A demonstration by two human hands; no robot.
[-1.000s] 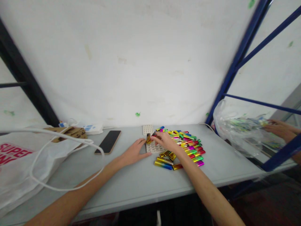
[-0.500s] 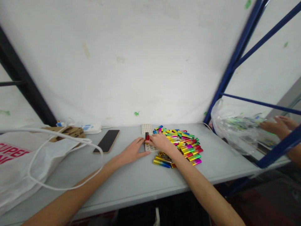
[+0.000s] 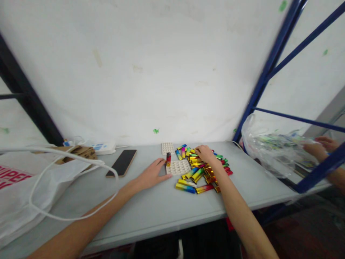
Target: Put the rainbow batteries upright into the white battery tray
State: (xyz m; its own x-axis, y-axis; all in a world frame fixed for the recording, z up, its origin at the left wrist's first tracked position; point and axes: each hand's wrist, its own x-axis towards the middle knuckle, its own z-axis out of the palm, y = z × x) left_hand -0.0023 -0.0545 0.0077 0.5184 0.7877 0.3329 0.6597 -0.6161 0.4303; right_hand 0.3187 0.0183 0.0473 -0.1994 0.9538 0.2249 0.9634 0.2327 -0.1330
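Observation:
A pale tray with rows of round holes (image 3: 179, 167) lies on the table, and one small red-and-gold piece with a black top (image 3: 168, 159), looking like a lighter, stands upright at its left end. My left hand (image 3: 154, 173) rests flat beside the tray's left edge, thumb apart, fingertips close to the standing piece. My right hand (image 3: 207, 154) is over the far part of a pile of shiny multicoloured metallic tubes (image 3: 198, 174). Its fingers are curled down among them; what they pinch, if anything, is hidden.
A second pale holed tray (image 3: 168, 148) lies by the wall. To the left are a phone (image 3: 122, 163), a white cable (image 3: 72, 217), cardboard (image 3: 83, 151) and a white bag (image 3: 37, 190). Right, beyond a blue frame post (image 3: 258, 86), are a clear plastic bag (image 3: 265, 154) and another person's hands (image 3: 320, 148).
My right hand has left the upright piece and moved right onto the pile, uncovering the tray's holes. My left hand has stayed beside the tray.

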